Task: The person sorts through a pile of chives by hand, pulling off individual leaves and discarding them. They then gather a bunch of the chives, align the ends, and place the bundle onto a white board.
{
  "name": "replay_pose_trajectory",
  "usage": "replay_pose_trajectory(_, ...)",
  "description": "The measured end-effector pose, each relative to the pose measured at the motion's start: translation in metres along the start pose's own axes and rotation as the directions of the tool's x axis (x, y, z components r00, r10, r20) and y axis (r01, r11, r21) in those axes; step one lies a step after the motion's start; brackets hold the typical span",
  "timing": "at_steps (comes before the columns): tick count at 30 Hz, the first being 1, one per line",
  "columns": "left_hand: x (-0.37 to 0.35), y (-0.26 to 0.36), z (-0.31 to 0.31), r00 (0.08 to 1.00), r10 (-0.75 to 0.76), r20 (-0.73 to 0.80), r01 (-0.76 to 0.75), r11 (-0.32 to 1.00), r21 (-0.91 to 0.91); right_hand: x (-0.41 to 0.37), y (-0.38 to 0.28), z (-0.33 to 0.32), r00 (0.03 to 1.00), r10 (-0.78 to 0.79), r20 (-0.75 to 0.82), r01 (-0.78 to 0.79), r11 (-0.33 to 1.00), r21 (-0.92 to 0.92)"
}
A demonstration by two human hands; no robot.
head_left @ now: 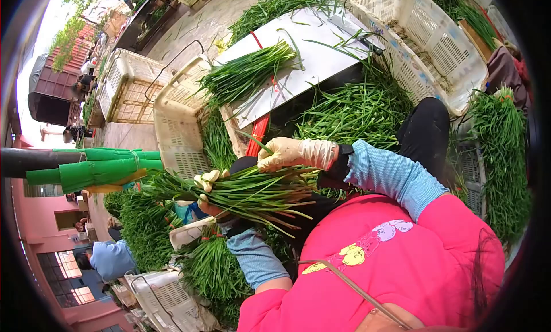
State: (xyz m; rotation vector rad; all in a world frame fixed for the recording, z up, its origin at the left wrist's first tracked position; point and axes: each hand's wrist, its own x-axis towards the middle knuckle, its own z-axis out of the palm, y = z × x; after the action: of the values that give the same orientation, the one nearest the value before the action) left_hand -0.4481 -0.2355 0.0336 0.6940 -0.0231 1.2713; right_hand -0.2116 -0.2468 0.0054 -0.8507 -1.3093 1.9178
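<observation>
A loose bundle of long green chives [264, 194] lies across in front of my body, its cut ends toward my shirt. My left hand [208, 185], in a pale glove, is wrapped round the bundle near its leafy end. Just above the stalks is my right hand [282, 154], gloved, with a dark band at the wrist. Its fingers are pinched on a single chive blade [255, 142] that sticks out past the fingertips. Beyond it, another bunch of chives [249, 70] rests on a white board [321, 59]. Red ties [258, 134] hang at the board's edge.
A blade with a dark handle [367, 40] lies at the board's far corner. Plastic crates [439, 45] and heaps of chives [356, 111] surround me. A pole wrapped in green sheeting [109, 168] stands close by. Another person in blue [112, 260] sits farther off.
</observation>
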Motion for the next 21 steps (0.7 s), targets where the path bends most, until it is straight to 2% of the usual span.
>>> replay_pose_trajectory(1,-0.001,-0.001,0.001,1.0,0.001,-0.001,-0.001,1.0,-0.001,0.001,0.001,-0.001,1.0,0.001,0.0,-0.001,1.0,-0.001)
replay_pose_trajectory(3,-0.003,-0.003,0.002,0.998,0.025,-0.06,-0.021,0.998,0.067,0.002,0.003,-0.004,1.0,0.002,-0.017,-0.004,0.99,-0.141)
replay_pose_trajectory(4,-0.002,-0.004,-0.001,1.0,0.012,-0.007,-0.012,1.0,0.006,0.0,0.0,-0.004,1.0,0.002,-0.017,-0.005,0.99,-0.142)
replay_pose_trajectory(6,-0.006,0.001,-0.014,1.0,0.009,-0.029,-0.008,0.999,0.044,-0.005,-0.005,-0.004,0.998,-0.017,-0.065,0.003,0.977,-0.211)
replay_pose_trajectory(7,-0.007,0.002,-0.015,0.999,0.006,-0.051,-0.001,0.997,0.081,-0.003,-0.001,-0.005,0.998,-0.017,-0.065,0.003,0.977,-0.212)
replay_pose_trajectory(9,-0.01,0.001,-0.018,0.998,0.024,-0.063,-0.018,0.995,0.101,0.0,0.007,-0.011,0.996,0.064,-0.061,-0.068,0.996,-0.053)
replay_pose_trajectory(10,-0.011,0.004,-0.017,0.995,0.0,-0.102,0.014,0.991,0.133,-0.003,0.004,-0.013,0.994,0.021,-0.11,-0.038,0.987,-0.153)
replay_pose_trajectory(11,-0.012,0.005,-0.017,0.989,-0.023,-0.143,0.047,0.985,0.163,-0.003,0.007,-0.016,0.974,-0.107,-0.198,0.021,0.92,-0.392)
replay_pose_trajectory(13,-0.014,0.003,-0.019,0.994,-0.037,-0.107,0.051,0.989,0.135,-0.004,0.004,-0.021,0.952,-0.184,-0.243,0.039,0.863,-0.503)
replay_pose_trajectory(14,-0.016,0.003,-0.019,0.985,-0.013,-0.173,0.038,0.989,0.142,-0.005,0.003,-0.022,0.941,-0.241,-0.237,0.055,0.801,-0.596)
replay_pose_trajectory(15,-0.017,0.003,-0.02,0.971,0.011,-0.237,0.026,0.988,0.151,-0.005,0.001,-0.022,0.941,-0.239,-0.239,0.051,0.801,-0.597)
replay_pose_trajectory(17,-0.013,0.003,-0.016,0.97,-0.014,-0.242,0.049,0.989,0.138,-0.005,-0.004,-0.016,0.885,-0.435,-0.163,0.176,0.638,-0.75)
replay_pose_trajectory(18,-0.01,0.003,-0.015,0.978,-0.033,-0.207,0.062,0.989,0.135,-0.005,-0.005,-0.008,0.873,-0.468,-0.138,0.195,0.593,-0.781)
replay_pose_trajectory(21,-0.003,0.003,-0.008,0.984,-0.04,-0.176,0.077,0.976,0.204,-0.001,-0.009,0.017,0.825,-0.56,-0.07,0.334,0.584,-0.74)
